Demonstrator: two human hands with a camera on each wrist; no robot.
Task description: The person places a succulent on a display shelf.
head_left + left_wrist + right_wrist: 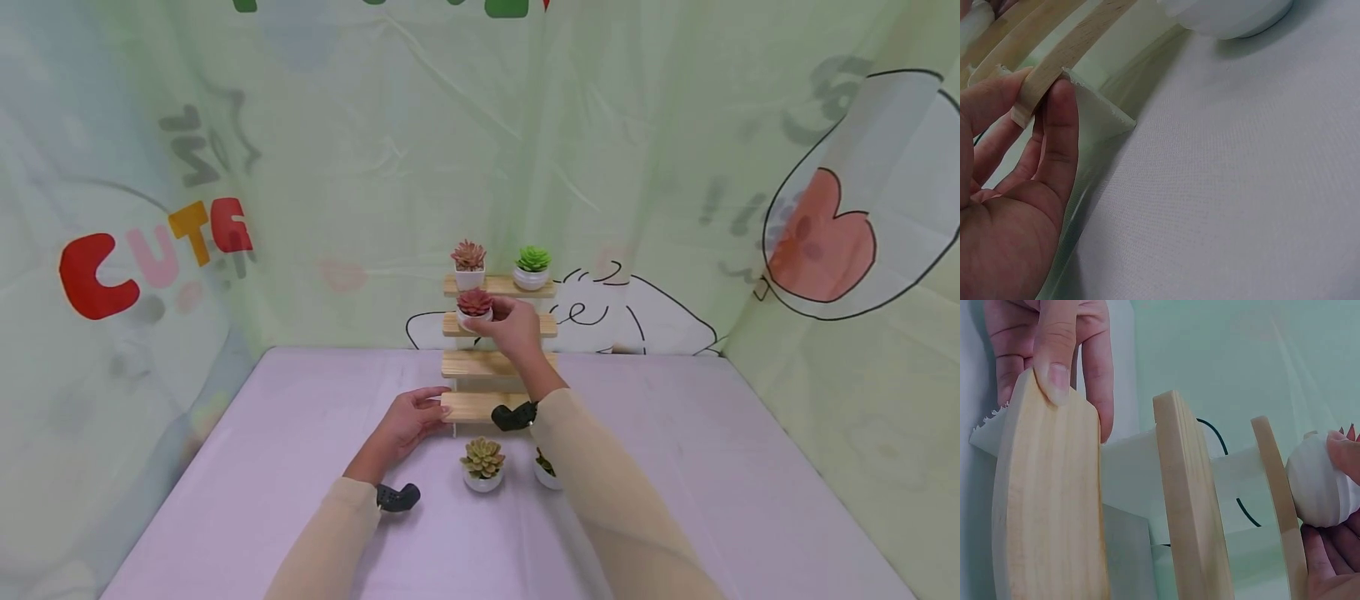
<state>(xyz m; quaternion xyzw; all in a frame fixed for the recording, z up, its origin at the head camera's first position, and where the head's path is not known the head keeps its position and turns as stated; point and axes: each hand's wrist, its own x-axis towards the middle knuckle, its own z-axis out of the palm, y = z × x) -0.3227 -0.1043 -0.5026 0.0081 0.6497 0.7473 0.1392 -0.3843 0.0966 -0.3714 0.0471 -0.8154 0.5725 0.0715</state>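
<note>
My right hand [517, 329] holds a potted dark-red succulent [475, 302] at the left part of the second wooden shelf from the top. In the right wrist view its white ribbed pot [1321, 481] sits against that board, with thumb and fingers around it. My left hand [408, 423] pinches the left end of the lowest board [476, 407] of the tiered plant stand; the left wrist view shows the thumb on one face and fingers on the other. On the top shelf stand a pinkish succulent in a square pot [470, 265] and a bright green one [532, 267].
In front of the stand, a yellow-green succulent [482, 463] in a white pot stands on the pale cloth-covered table [300, 467]. Another potted plant [547, 472] is partly hidden by my right sleeve. A printed curtain [360, 192] hangs behind and at both sides.
</note>
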